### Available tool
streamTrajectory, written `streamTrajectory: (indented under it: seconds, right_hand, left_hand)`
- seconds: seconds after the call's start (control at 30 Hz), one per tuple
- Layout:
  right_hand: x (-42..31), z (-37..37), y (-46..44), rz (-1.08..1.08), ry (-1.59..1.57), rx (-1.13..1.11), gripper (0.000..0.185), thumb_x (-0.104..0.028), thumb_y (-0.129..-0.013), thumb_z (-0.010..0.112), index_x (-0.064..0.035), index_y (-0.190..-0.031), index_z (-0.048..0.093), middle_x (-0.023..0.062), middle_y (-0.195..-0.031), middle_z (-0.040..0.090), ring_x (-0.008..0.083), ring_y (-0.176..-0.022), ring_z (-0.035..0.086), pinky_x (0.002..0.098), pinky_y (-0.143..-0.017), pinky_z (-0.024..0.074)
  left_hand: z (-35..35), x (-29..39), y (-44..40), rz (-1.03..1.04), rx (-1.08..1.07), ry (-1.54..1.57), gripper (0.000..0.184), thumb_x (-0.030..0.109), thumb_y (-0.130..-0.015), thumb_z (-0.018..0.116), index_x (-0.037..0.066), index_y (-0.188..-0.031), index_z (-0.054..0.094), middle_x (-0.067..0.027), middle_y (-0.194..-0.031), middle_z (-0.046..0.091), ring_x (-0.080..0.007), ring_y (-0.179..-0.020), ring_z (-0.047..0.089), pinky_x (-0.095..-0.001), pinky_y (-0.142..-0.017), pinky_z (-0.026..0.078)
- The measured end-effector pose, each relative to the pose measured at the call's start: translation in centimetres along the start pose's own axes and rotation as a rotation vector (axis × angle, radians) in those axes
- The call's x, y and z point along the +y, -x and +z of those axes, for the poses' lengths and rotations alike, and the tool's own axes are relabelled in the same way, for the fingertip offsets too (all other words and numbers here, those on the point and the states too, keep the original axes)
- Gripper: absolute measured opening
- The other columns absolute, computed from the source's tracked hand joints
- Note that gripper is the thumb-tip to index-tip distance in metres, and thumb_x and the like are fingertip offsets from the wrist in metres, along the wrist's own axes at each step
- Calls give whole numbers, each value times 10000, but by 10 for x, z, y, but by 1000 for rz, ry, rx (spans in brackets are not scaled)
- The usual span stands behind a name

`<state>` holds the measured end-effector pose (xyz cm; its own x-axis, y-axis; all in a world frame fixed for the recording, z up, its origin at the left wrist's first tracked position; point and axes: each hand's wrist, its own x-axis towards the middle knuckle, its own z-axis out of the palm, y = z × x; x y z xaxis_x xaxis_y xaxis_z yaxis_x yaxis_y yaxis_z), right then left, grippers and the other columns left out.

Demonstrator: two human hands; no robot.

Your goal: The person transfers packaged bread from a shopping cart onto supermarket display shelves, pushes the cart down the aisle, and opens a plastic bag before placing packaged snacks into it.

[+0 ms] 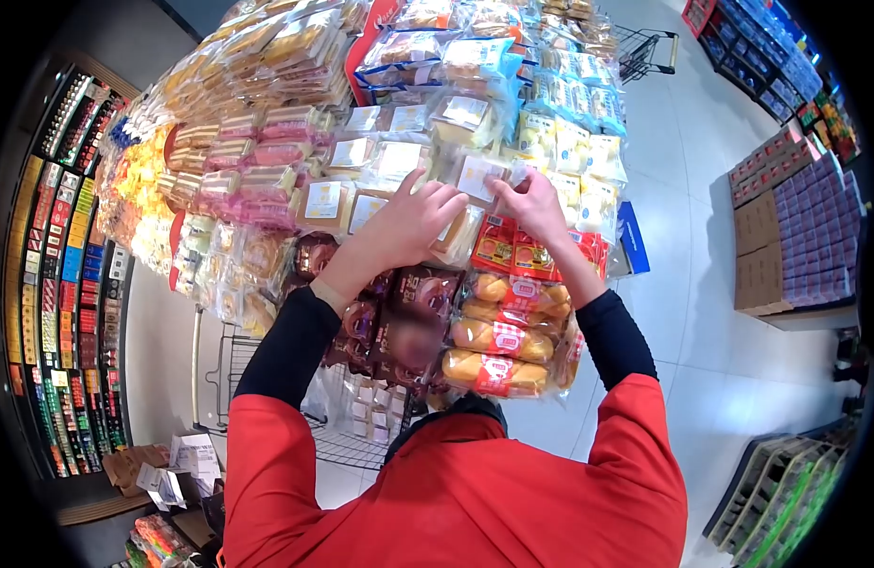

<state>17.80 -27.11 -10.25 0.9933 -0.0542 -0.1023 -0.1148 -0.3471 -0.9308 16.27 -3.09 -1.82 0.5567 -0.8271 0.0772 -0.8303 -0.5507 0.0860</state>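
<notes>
My left hand (408,222) is over the white-labelled packs in the middle of the display, its thumb and fingers apart, nearest to a clear-wrapped pack (459,237). With bent fingers, my right hand (534,206) pinches the right edge of a clear-wrapped cake pack (478,177) with a white label. Other labelled packs (400,160) lie left of it. Just below my right hand are red packs (512,248), and below those, long bread rolls (499,339) in clear wrap with red-and-white bands. Dark brown packs (421,292) lie beneath my left wrist.
Pink-edged sandwich packs (266,185) fill the display's left part, and blue-white packs (577,90) its upper right. A wire cart (233,364) stands below left. Stocked shelves (72,312) line the far left; stacked cartons (792,222) stand at right.
</notes>
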Motion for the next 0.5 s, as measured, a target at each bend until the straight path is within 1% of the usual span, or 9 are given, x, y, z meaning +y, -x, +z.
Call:
streamTrajectory:
  seconds: [0.13,0.2,0.23,0.27,0.33,0.37,0.43,0.47,0.5]
  right_hand:
    - [8,8,-20,12,5,-65,582,-515,-840,751,44,-997,706,134,-875,738,211,-792,721,333,-735,563]
    - [7,10,-32,249,-47,-172,589,-525,-840,743,44,-987,717,144,-862,743,231,-731,723,357,-741,571]
    - [0,11,-30,222,-77,-160,608,-542,-841,732,59,-935,724,158,-808,735,239,-690,721,377,-698,578]
    - [-8,10,-30,216,-75,-164,608,-542,-841,732,59,-935,724,158,-808,735,239,-690,721,377,-698,578]
    - [-20,10,-28,96,328,-185,641,-560,-866,700,79,-899,718,152,-743,717,215,-680,715,366,-633,578]
    - [-16,14,-30,96,331,-192,641,-560,-866,700,79,-899,718,152,-743,717,215,-680,715,366,-633,578]
    - [-10,22,-35,-44,436,-93,652,-568,-894,663,78,-813,709,125,-684,692,184,-650,697,340,-595,563]
    - [-8,22,-33,-46,438,-102,652,-568,-894,663,78,-813,709,125,-684,692,184,-650,697,340,-595,563]
    - [-7,22,-30,57,235,-161,645,-566,-904,651,68,-796,705,121,-681,690,183,-642,694,334,-600,561]
  left_hand:
    - [0,2,5,5,6,4,800,170,-611,884,41,-1305,507,-117,-1274,568,-291,-1265,513,-495,-1162,288]
    - [1,3,9,16,37,7,816,173,-610,885,40,-1318,501,-120,-1302,551,-286,-1289,493,-494,-1164,285]
    - [-1,3,8,24,67,-5,862,183,-602,888,40,-1350,483,-124,-1312,535,-292,-1288,482,-487,-1150,298]
    - [-2,4,8,29,97,-15,908,193,-594,891,40,-1382,465,-128,-1322,518,-299,-1286,472,-479,-1137,311]
    - [-3,6,9,0,145,-63,957,206,-582,895,53,-1414,448,-129,-1306,512,-310,-1266,471,-472,-1110,334]
    - [-2,7,10,-24,189,-109,1006,220,-570,899,66,-1447,430,-130,-1290,505,-320,-1246,471,-466,-1083,356]
    - [-1,9,11,-61,211,-105,1028,224,-568,898,84,-1467,420,-125,-1263,509,-325,-1215,484,-463,-1059,372]
    - [0,10,12,-90,230,-102,1051,228,-565,897,102,-1487,410,-120,-1236,512,-329,-1183,496,-460,-1035,388]
    - [4,9,11,-106,228,-104,1051,228,-565,897,102,-1487,410,-120,-1236,512,-329,-1183,496,-460,-1035,388]
